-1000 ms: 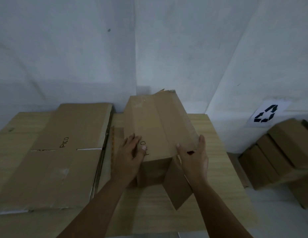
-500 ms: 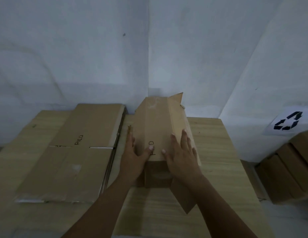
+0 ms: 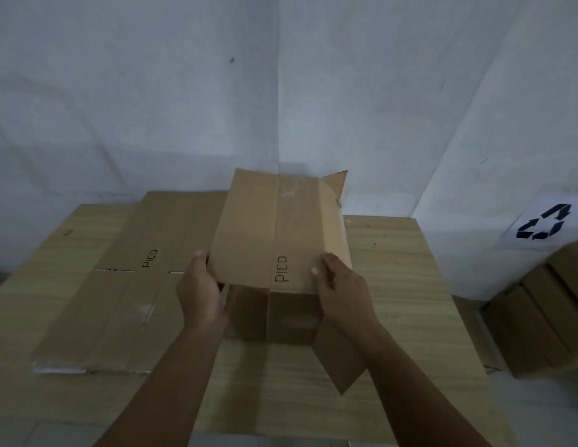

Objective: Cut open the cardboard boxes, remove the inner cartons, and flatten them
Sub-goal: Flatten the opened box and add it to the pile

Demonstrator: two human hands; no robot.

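The cardboard box (image 3: 278, 233) sits mid-table (image 3: 394, 285), gripped at its near corners: left hand (image 3: 200, 291) and right hand (image 3: 342, 288) curl their fingers round the edges. It looks light and stiff (probably empty), best held along the side creases.

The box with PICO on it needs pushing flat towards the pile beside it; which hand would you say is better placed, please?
Probably the right hand: it grips the box on the edge away from the flattened pile, so it can push that way. The left hand sits between them.
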